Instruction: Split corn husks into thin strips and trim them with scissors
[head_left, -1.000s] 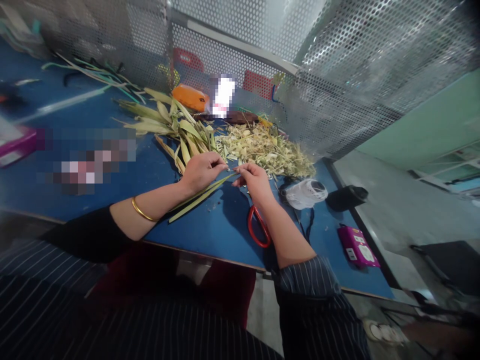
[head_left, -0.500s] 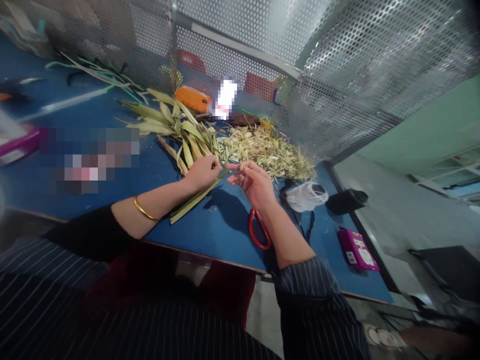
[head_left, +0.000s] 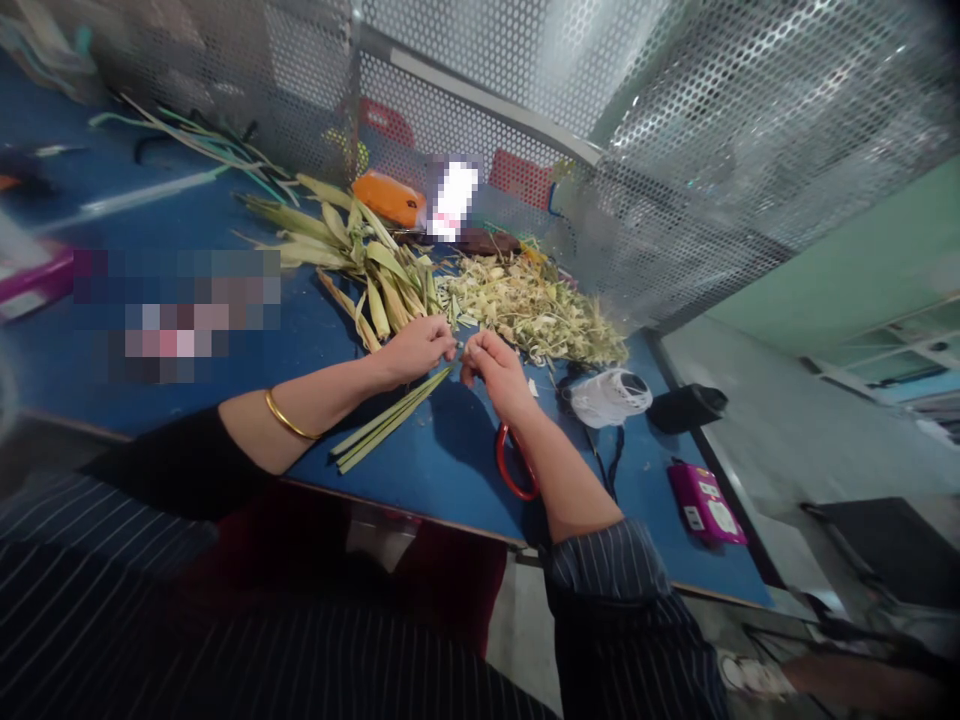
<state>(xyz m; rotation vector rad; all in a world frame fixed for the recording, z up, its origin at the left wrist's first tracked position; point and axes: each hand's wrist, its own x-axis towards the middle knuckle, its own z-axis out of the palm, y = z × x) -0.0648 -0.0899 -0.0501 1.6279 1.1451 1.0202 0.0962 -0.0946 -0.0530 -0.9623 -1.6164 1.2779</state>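
My left hand [head_left: 421, 346], with a gold bangle on the wrist, is closed with its fingertips pinched. Close by on its right, my right hand [head_left: 496, 368] is also closed, fingers curled in a pinch. Something tiny shows between the fingertips, too small to name. Under and in front of my left hand, several long green leaf strips [head_left: 390, 425] lie on the blue table [head_left: 450, 490]. Red-handled scissors [head_left: 513, 470] lie partly beneath my right forearm. Beyond my left hand is a heap of dried husk-like leaves [head_left: 379, 275].
A pile of shredded plant bits [head_left: 536, 305] lies behind my right hand. To the right are a white thread spool [head_left: 611, 396], a black cylinder [head_left: 688, 407] and a purple packet [head_left: 707, 503]. An orange packet [head_left: 388, 198] sits before the perforated metal screen [head_left: 480, 95].
My right hand's stretched forefinger has curled into a pinch. The left hand has lifted slightly off the green strips, which now show lying apart on the table.
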